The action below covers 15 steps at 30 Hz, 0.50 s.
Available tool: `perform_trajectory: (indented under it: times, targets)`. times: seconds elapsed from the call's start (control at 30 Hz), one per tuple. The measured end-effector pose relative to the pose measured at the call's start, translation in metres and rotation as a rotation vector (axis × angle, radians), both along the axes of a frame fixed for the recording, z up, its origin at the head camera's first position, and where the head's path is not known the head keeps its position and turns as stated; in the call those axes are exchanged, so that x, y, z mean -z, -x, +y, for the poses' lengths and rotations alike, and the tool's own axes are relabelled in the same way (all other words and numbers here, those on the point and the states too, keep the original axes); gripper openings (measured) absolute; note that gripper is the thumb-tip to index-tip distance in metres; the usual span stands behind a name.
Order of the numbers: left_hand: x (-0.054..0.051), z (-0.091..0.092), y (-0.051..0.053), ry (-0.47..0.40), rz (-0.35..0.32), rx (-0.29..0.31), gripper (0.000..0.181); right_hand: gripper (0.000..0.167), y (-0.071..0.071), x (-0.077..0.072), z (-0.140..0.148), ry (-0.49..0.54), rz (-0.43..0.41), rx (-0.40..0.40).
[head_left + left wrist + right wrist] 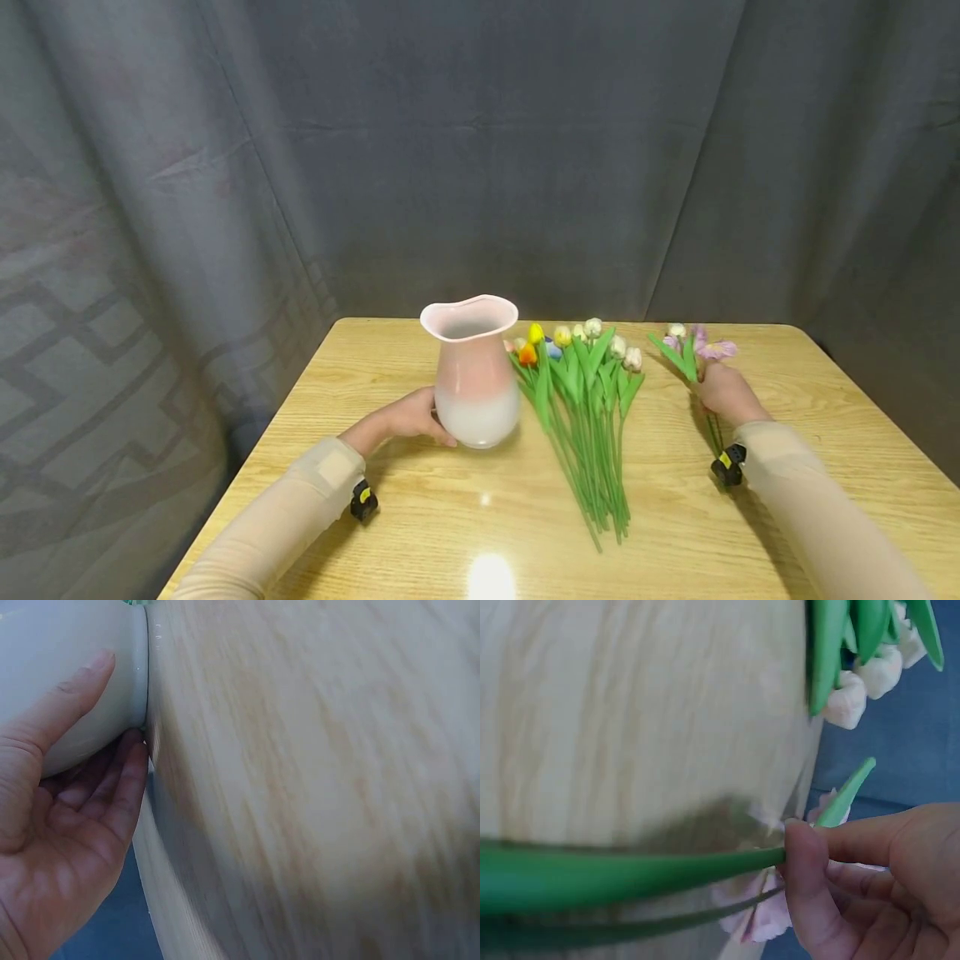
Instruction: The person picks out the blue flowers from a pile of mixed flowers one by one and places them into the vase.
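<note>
1. Vase [477,383], pink above and white below, is upright near the table's [405,533] middle, just left of a tulip bunch [588,400].
2. The left hand [412,414] holds the vase low on its white belly, thumb along the near side and fingers curled round close to the base; a low hold like this probably steadies it while leaving the mouth free.
3. The vase's flared, wavy rim faces up, and its pale inner wall shows. No bloom or stem appears at the mouth; the bottom inside is out of sight.
4. The right hand [727,393], well to the right of the bunch, pinches green stems [697,871] between thumb and fingers, just below the leaves. That seems to keep the blooms clear of the grip.
5. Beyond those fingers are a purple flower [717,350] and a white tulip [677,330]; the hand partly covers them, so whether both stems are gripped is uncertain.
6. The bunch lies flat, heads toward the grey curtain [480,183] and stems toward the person, perhaps so that stem ends are easy to reach.
</note>
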<state>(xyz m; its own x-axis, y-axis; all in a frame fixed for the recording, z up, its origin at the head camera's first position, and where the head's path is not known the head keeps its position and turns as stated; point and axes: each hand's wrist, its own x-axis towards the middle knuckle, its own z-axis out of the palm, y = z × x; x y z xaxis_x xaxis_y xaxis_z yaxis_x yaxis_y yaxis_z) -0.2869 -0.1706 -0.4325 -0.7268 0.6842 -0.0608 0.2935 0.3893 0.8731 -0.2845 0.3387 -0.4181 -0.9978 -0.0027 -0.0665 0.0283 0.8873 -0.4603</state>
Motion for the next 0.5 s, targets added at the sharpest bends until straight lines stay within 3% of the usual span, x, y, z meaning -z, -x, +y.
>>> perform_trajectory:
  times: [0.17, 0.37, 0.5]
  targets:
    - [0.0005, 0.0004, 0.0001, 0.003, -0.003, -0.004, 0.069, 0.014, -0.0001, 0.0048, 0.0002, 0.01, -0.054, 0.031]
    - [0.0018, -0.0003, 0.0008, -0.001, 0.006, -0.002, 0.069, 0.005, 0.005, 0.0081, -0.0008, 0.003, -0.063, 0.0]
    - [0.0019, -0.0001, 0.0008, -0.001, 0.005, -0.002, 0.07, 0.008, 0.0089, 0.0069, -0.0011, -0.016, -0.094, 0.012]
